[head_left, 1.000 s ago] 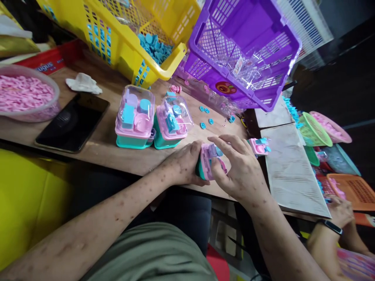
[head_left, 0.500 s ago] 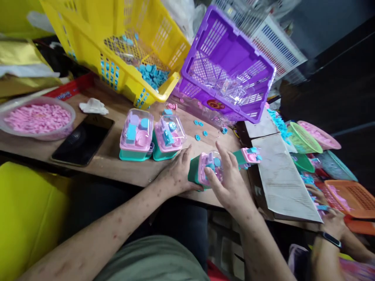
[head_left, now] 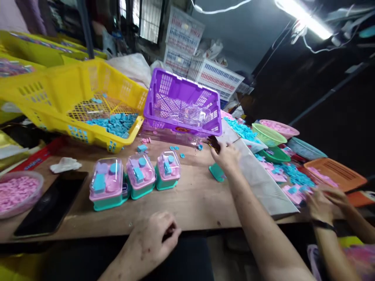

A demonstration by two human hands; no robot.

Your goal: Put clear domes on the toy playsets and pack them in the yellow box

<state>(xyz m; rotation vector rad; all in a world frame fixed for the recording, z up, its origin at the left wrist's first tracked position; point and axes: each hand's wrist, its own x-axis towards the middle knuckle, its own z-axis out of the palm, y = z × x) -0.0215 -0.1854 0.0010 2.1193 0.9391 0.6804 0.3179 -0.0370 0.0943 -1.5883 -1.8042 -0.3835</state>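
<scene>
The lidded toy box (head_left: 168, 170) is out of both hands now and stands in front of the purple basket (head_left: 183, 103), newly third in a row. No longer wrapped around that box, the left hand (head_left: 155, 238) curls loosely, farther in front of the basket. The right hand (head_left: 228, 158) is now just off the basket's right front corner, covering the pink end of another teal box (head_left: 216, 172). A ceiling lamp (head_left: 304, 17) comes into view above and right of the basket.

The teal box (head_left: 216, 173) is partly hidden by the right hand (head_left: 227, 157); whether it is gripped cannot fairly be told. The clear tub (head_left: 35, 200) is cut off by the left edge. A co-worker's hands (head_left: 320, 204) are blurred.
</scene>
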